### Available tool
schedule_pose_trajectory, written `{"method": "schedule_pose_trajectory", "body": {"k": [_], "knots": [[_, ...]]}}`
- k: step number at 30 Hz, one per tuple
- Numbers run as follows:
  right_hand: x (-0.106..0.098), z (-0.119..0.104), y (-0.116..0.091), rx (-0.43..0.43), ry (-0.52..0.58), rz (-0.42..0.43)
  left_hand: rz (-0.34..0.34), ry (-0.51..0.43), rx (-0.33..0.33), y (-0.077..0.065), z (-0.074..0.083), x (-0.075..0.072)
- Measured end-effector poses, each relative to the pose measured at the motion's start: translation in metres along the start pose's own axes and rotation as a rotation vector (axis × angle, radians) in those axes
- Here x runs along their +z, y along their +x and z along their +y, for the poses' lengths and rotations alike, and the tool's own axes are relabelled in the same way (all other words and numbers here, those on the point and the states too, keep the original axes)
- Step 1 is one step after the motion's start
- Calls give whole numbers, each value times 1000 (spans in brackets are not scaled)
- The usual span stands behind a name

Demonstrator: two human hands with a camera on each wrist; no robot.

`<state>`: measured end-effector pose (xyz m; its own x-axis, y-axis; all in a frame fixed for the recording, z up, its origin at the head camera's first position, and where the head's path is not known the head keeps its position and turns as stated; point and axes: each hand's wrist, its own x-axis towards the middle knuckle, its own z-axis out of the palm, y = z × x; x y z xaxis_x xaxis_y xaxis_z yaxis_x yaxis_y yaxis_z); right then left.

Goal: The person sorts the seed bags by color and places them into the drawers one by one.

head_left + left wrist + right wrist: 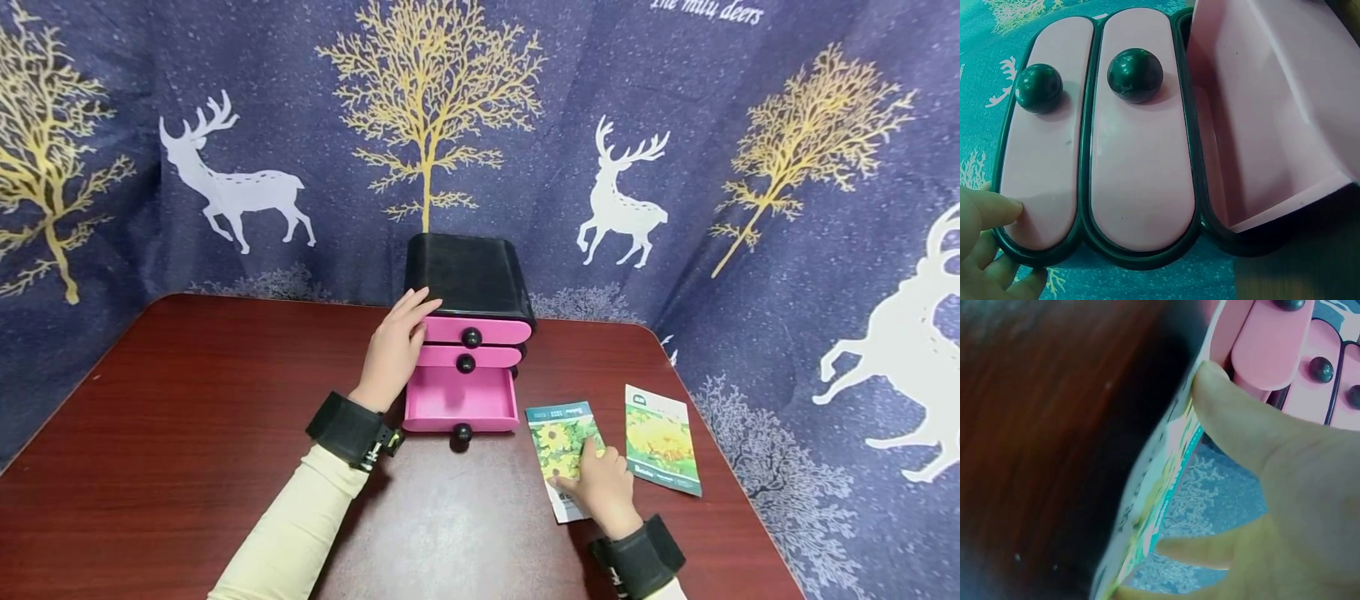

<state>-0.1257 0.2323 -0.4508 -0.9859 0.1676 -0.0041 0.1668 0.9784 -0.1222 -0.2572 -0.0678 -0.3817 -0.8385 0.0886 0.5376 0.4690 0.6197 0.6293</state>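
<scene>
A black cabinet with pink drawers has its lowest drawer pulled out. My left hand rests against the cabinet's left front corner. Its thumb touches a closed drawer front, and the other fingers lie at the side, partly hidden. On the table lies a seed packet with yellow flowers. My right hand touches this packet with thumb and index finger spread apart; the right wrist view sees the packet almost edge-on. A second flower packet lies to the right of that hand.
Black round knobs stick out from the drawer fronts. The reddish-brown table has a rounded far edge. Behind it hangs a blue cloth printed with white deer and golden trees.
</scene>
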Motion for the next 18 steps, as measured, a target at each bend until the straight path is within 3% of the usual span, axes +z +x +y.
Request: {"method": "schedule_pose_trajectory", "body": {"k": [4,9,14,18], "knots": [[1,-1,0,-4,46,52,-3,3,-3,0,1,-1],[-3,2,1,-24,205,111,-4,5,-11,-1,2,-3],[-11,11,3,-6,396,77,-15,15,-11,-1,1,-2],[-22,15,-1,7,469,53,-17,29,-9,0,-1,-1]]}}
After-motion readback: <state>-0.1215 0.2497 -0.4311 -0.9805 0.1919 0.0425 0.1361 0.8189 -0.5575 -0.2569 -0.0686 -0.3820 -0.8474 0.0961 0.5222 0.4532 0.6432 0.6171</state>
